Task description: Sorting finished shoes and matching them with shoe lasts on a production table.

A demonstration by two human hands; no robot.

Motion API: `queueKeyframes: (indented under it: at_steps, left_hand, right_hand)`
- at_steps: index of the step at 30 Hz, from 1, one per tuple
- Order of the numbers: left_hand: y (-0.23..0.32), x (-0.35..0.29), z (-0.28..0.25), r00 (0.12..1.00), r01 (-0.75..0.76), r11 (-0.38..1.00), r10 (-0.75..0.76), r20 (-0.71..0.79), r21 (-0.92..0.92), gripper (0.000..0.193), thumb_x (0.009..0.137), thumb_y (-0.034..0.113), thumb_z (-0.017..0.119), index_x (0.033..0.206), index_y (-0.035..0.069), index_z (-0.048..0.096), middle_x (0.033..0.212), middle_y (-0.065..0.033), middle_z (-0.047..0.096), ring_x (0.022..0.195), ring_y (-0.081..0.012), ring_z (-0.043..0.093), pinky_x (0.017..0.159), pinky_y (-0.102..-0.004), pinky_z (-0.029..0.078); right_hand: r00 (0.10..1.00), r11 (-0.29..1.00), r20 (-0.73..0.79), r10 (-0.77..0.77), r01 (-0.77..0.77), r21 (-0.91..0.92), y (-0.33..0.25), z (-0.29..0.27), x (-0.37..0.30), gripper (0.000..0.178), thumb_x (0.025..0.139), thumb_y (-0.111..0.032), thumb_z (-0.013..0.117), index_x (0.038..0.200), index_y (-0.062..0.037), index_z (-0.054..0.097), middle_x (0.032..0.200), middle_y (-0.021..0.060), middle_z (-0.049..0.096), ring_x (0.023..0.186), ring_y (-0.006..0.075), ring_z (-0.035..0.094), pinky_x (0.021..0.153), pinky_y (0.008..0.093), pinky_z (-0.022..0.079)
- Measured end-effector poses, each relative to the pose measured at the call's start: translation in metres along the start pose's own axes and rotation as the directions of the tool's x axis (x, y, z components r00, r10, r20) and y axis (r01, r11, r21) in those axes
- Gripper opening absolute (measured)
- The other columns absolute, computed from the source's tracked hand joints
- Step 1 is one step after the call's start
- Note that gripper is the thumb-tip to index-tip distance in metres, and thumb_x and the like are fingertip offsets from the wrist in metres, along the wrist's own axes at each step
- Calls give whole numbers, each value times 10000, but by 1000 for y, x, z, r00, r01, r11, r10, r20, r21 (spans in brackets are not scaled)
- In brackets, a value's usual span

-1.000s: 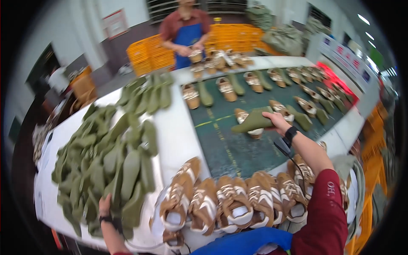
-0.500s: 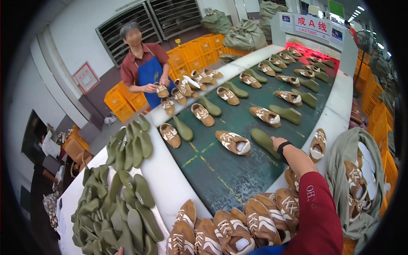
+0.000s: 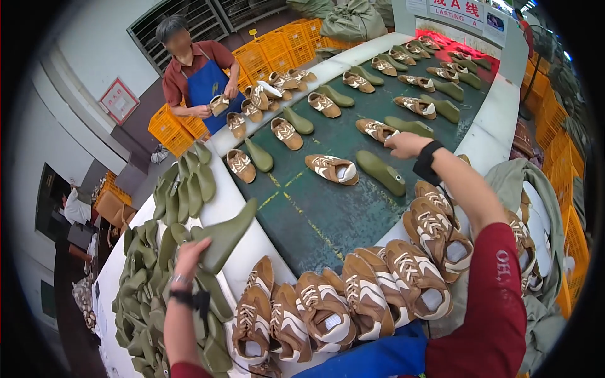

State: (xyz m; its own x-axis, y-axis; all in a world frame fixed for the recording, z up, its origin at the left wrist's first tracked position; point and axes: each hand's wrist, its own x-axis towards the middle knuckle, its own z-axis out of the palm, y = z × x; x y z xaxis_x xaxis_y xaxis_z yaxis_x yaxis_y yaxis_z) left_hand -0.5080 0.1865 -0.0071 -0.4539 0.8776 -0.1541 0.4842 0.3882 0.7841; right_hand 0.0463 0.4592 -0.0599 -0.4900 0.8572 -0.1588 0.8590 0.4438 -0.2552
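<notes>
Olive green, a shoe last (image 3: 230,236) slants upward in the left hand (image 3: 188,259) at the lower left of the frame, over the pile of lasts (image 3: 142,302). Its fingers are bent close around the last; half a second ago only a bit of this hand showed at the bottom edge, by the pile.

The right hand (image 3: 408,145) has left the centre last (image 3: 380,171), which it was touching then. That last now lies free on the dark green surface (image 3: 296,217), beside a brown shoe (image 3: 332,170). The right hand is at the heel end of the next shoe (image 3: 375,129), right of centre; its fingers are bent there, but whether they grip it cannot be told.

More of the row of shoes (image 3: 328,312) along the lower edge shows than before. At upper left, the co-worker (image 3: 211,82) holds a shoe, as earlier.
</notes>
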Motion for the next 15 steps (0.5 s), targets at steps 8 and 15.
queueKeyframes:
  at_steps: [8,15]
  left_hand:
    - [22,53,250,876,-18,765,-299,379,643,353,714,331,568,784,-3,661,790,-175,654,737,-262,647,676,-362,513]
    - [-19,60,289,896,-253,764,-46,442,593,597,784,142,455,1337,23,267,836,-176,626,644,-244,633,543,-349,505]
  right_hand:
    - [977,978,-206,-51,91,187,7,-61,-176,329,762,-99,568,1082,-22,554,806,149,627,715,283,605,644,334,475]
    - [973,962,-230,5,57,265,6,-56,-266,315,773,-52,514,1082,-27,569,650,112,558,575,185,519,570,291,432]
